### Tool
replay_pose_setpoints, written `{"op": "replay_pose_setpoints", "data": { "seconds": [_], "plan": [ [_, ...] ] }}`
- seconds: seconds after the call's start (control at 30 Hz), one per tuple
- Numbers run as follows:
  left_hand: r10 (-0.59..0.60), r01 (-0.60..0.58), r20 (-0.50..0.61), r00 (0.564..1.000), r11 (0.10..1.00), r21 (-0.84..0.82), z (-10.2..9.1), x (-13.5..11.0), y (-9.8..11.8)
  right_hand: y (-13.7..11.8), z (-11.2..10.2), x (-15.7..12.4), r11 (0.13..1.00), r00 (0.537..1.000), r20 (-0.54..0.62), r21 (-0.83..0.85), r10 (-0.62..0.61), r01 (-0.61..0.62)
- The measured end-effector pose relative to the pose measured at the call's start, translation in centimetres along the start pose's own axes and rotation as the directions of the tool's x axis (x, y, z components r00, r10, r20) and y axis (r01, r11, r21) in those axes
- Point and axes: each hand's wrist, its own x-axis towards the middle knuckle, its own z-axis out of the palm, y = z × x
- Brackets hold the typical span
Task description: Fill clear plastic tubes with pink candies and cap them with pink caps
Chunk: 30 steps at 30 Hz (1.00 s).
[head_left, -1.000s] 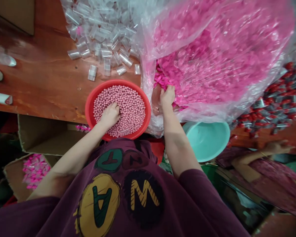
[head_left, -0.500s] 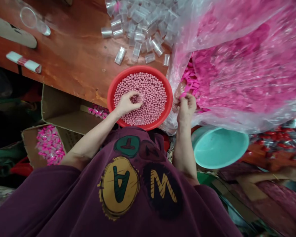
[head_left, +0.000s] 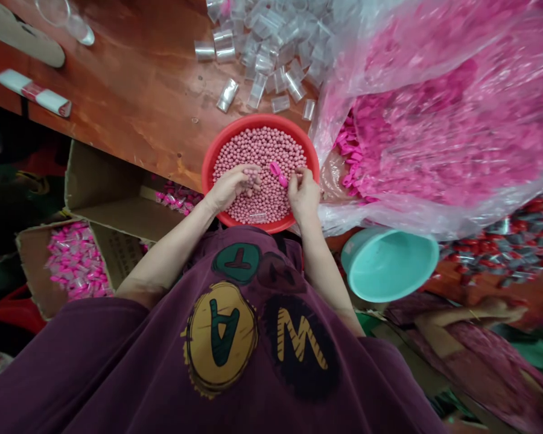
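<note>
- Nearest you, below the near edge of the counter (head_left: 131,102), an open cardboard box (head_left: 79,265) holds pink-capped tubes. A teal bowl (head_left: 391,265) sits low on your right.
- The red bowl (head_left: 206,175) rests at the counter's near edge, full of pale pink beads (head_left: 262,147).
- Your left hand (head_left: 228,188) is over the beads, fingertips pinched on a small clear tube (head_left: 252,177) that is hard to make out.
- Your right hand (head_left: 304,196) is over the bowl's right side, pinching a pink cap (head_left: 278,173) just beside the tube.
- The plastic bag (head_left: 434,120) of pink caps lies against the bowl's right rim.
- Beyond the bowl, toward the far edge, is the loose pile of tubes (head_left: 271,54).
- A white-and-red stick (head_left: 34,93) lies at the left edge.
</note>
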Motion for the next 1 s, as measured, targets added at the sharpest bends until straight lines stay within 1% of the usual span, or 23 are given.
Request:
{"op": "replay_pose_setpoints", "data": {
  "seconds": [0.03,0.1,0.2,0.23,0.27,0.33,0.4,0.43,0.47,0.57,0.63,0.73,0.9,1.0],
  "plan": [
    [-0.013,0.013,-0.004,1.0,1.0,-0.001,0.0,-0.1,0.1,-0.5,0.2,0.2,0.998,0.999,-0.008,-0.04,-0.045,0.045],
    [-0.019,0.019,-0.001,1.0,1.0,-0.01,0.1,-0.3,0.3,-1.4,1.0,0.7,0.987,0.993,0.024,-0.117,-0.111,0.113],
    [0.015,-0.012,0.038,0.999,0.998,-0.067,0.3,-0.5,0.2,-2.3,2.3,1.3,0.967,0.988,0.084,-0.21,-0.127,0.142],
    [0.025,-0.019,0.056,0.998,0.995,-0.098,0.3,-0.5,0.1,-2.4,2.5,1.4,0.969,0.988,0.079,-0.197,-0.135,0.149],
    [0.03,-0.02,0.075,0.997,0.991,-0.129,0.3,-0.6,0.1,-2.4,2.6,1.4,0.978,0.988,0.057,-0.149,-0.142,0.149],
    [0.021,-0.003,0.105,0.994,0.985,-0.172,0.4,-0.6,0.2,-2.4,2.2,1.3,0.99,0.991,0.006,0.04,-0.137,0.137],
    [0.002,0.02,0.119,0.993,0.983,-0.182,0.5,-0.5,0.2,-2.7,1.4,1.2,0.96,0.991,-0.003,0.247,-0.136,0.132],
    [-0.002,0.024,0.122,0.993,0.984,-0.178,0.6,-0.4,0.2,-3.0,0.9,1.2,0.939,0.987,0.002,0.309,-0.158,0.149],
    [0.001,0.021,0.125,0.992,0.985,-0.173,0.8,-0.3,0.2,-3.4,0.3,1.1,0.924,0.98,0.005,0.335,-0.199,0.186],
    [0.018,0.002,0.124,0.992,0.987,-0.158,1.3,0.0,0.0,-5.1,-1.2,0.6,0.902,0.937,0.01,0.276,-0.348,0.332],
    [0.02,-0.004,0.098,0.995,0.987,-0.162,1.6,0.1,-0.1,-6.0,-1.9,0.2,0.894,0.915,0.039,0.233,-0.401,0.382],
    [0.027,-0.015,0.062,0.998,0.982,-0.187,1.9,0.1,-0.3,-6.6,-2.5,-0.5,0.896,0.911,0.069,0.226,-0.406,0.382],
    [0.051,-0.034,0.088,0.995,0.983,-0.179,2.4,-0.3,-0.2,-6.6,-2.6,-1.0,0.889,0.925,-0.042,0.262,-0.378,0.375],
    [0.08,-0.067,0.069,0.994,0.984,-0.165,3.1,-0.7,0.0,-6.8,-2.6,-1.5,0.897,0.925,-0.069,0.225,-0.374,0.38]
  ]
}}
